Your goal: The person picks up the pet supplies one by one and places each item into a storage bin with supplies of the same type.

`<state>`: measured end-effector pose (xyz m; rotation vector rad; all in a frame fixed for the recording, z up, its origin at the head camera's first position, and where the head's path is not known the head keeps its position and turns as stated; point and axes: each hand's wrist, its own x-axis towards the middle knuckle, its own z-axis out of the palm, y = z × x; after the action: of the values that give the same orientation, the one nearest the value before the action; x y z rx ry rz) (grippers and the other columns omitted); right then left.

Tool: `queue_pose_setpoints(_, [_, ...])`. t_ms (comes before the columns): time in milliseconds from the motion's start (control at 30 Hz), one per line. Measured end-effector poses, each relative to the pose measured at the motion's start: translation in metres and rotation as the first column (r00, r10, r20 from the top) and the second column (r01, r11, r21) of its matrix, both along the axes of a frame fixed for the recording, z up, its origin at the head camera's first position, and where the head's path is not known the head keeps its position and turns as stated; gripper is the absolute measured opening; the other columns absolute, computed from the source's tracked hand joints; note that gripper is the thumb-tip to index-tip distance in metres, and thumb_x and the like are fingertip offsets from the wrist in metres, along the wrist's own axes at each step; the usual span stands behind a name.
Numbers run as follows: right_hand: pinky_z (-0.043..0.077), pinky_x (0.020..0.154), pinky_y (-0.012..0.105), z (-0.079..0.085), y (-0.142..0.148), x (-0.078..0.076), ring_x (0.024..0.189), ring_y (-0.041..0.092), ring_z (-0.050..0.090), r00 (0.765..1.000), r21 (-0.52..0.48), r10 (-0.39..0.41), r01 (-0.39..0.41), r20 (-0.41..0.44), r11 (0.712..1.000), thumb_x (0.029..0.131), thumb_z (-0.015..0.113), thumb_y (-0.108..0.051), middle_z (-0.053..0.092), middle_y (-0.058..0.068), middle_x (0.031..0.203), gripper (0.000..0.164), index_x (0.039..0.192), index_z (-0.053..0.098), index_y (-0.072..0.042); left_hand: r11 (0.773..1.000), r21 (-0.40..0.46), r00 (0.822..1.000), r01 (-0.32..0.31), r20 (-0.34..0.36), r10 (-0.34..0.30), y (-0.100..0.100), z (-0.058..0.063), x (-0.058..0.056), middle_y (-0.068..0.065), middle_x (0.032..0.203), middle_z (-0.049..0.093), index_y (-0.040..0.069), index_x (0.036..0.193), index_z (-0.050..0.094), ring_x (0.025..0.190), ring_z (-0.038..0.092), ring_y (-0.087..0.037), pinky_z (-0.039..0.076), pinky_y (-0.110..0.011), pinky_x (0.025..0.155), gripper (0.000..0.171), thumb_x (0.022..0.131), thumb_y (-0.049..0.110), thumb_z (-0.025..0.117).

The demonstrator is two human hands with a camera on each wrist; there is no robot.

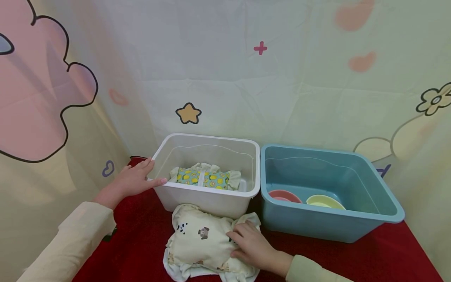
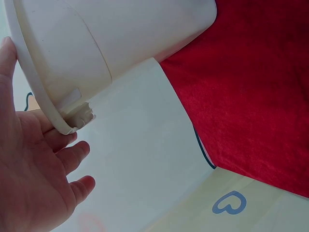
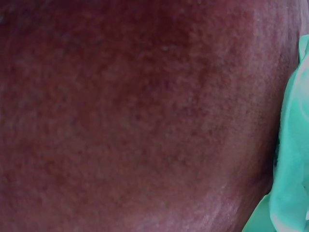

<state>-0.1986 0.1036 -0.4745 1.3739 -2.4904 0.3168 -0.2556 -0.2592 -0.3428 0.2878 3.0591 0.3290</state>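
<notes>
My left hand (image 1: 135, 181) rests on the left rim of a white plastic tub (image 1: 208, 197), fingers reaching over the corner and thumb along the front edge. From the left wrist view, the fingers of that hand (image 2: 36, 169) lie by the tub's rim (image 2: 34, 67), loosely bent. In front of the tub lies a cream ruffled pillow (image 1: 201, 243) printed with small animals. My right hand (image 1: 255, 246) rests on its right side, fingers slightly bent and thumb apart. The right wrist view is mostly a blurred dark red surface, with pale green fabric (image 3: 294, 145) at the right.
Inside the white tub sits a small lemon-print pillow (image 1: 215, 180) with ruffles. A blue tub (image 1: 306, 223) stands to its right, holding a pink bowl (image 1: 285, 194) and a yellow-green bowl (image 1: 325, 200). Red cloth (image 1: 134, 243) covers the table; a printed curtain (image 1: 225, 105) hangs behind.
</notes>
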Motion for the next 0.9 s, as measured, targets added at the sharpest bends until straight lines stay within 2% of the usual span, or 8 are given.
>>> queue_pose_setpoints(200, [0.038,0.086,0.035,0.0,-0.002,0.001,0.088,0.009,0.046,1.0,-0.006,-0.003,0.003,-0.018,1.0,0.073,0.066,-0.038,0.049,-0.005,0.092,0.039,0.105,0.055,-0.017,1.0,0.005,1.0,-0.003,0.005,0.003,0.001,0.001,0.001,-0.026,0.143,0.017,-0.003,0.138,0.019,0.13,0.019,-0.042,0.009,-0.064,0.1,0.094,0.078,0.067,0.041])
queue_pose_setpoints(500, [0.039,0.09,0.039,0.002,-0.005,0.002,0.088,0.009,0.046,1.0,-0.002,-0.024,0.024,0.017,1.0,0.071,0.069,-0.034,0.048,-0.007,0.087,0.032,0.097,0.056,-0.019,1.0,0.009,1.0,-0.004,0.011,0.004,0.002,0.004,0.002,-0.026,0.143,0.017,-0.003,0.138,0.02,0.13,0.02,-0.043,0.011,-0.064,0.1,0.095,0.078,0.067,0.04])
queue_pose_setpoints(733, [0.04,0.09,0.042,0.0,-0.008,0.003,0.084,0.008,0.048,0.999,-0.051,-0.004,0.002,-0.034,0.999,0.067,0.073,-0.029,0.045,-0.008,0.079,0.025,0.082,0.055,-0.02,1.0,0.0,1.0,-0.006,0.02,0.006,0.001,0.004,0.002,-0.026,0.143,0.016,-0.003,0.138,0.019,0.13,0.019,-0.043,0.011,-0.063,0.099,0.095,0.078,0.068,0.04])
queue_pose_setpoints(900, [0.04,0.088,0.039,-0.002,-0.01,0.002,0.081,0.007,0.048,0.997,-0.087,0.004,-0.011,-0.081,0.996,0.064,0.073,-0.027,0.045,-0.008,0.076,0.023,0.076,0.054,-0.02,1.0,-0.003,1.0,-0.007,0.022,0.007,0.001,0.003,0.001,-0.026,0.143,0.016,-0.003,0.138,0.019,0.13,0.02,-0.043,0.011,-0.064,0.099,0.096,0.078,0.069,0.039])
